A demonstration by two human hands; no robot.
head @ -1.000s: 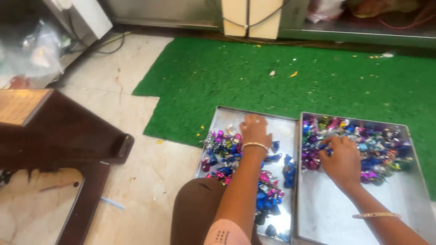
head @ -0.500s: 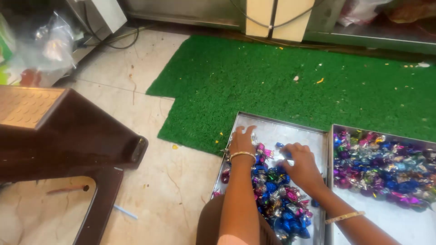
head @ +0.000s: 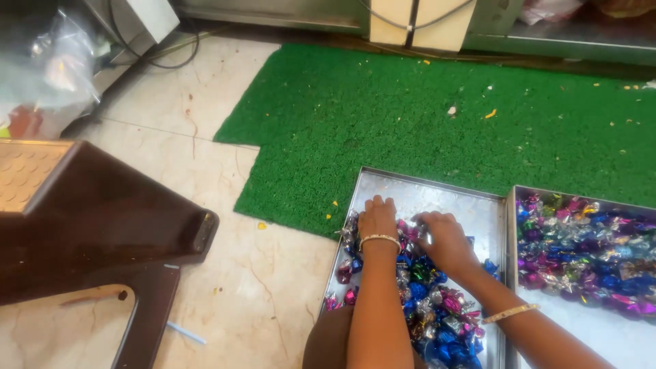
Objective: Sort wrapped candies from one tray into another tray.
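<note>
Foil-wrapped candies (head: 430, 301) in blue, pink, purple and silver fill the near part of the left steel tray (head: 437, 191), and both hands are now in that 1 tray. A second back, the right hand was over in the right steel tray (head: 512, 225), fingers spread on its pile; half a second back it had crossed to the left tray, and now it sits beside the other hand at the far edge of the heap. The view has also swung closer, so the trays look lower and further right.

Left hand (head: 377, 219) lies palm down, fingers together and pointing away, resting flat on the wrappers with a pale bangle (head: 380, 238) at the wrist. I cannot tell whether anything is pinched under it. Right hand (head: 444, 239) is cupped over the candies, fingers curled down into them, with a gold bangle (head: 509, 313) further up the forearm; whether it grips any I cannot tell, as the fingertips are hidden.

Beyond the fingers the left tray is bare metal. The right tray holds a second heap of candies (head: 581, 253), well apart from both hands. Both trays rest on a green turf mat (head: 410, 116) laid over a marble floor (head: 198, 102). A dark brown plastic stool (head: 102, 219) stands to the left, and a clear plastic bag (head: 48, 68) sits in the far left corner.
</note>
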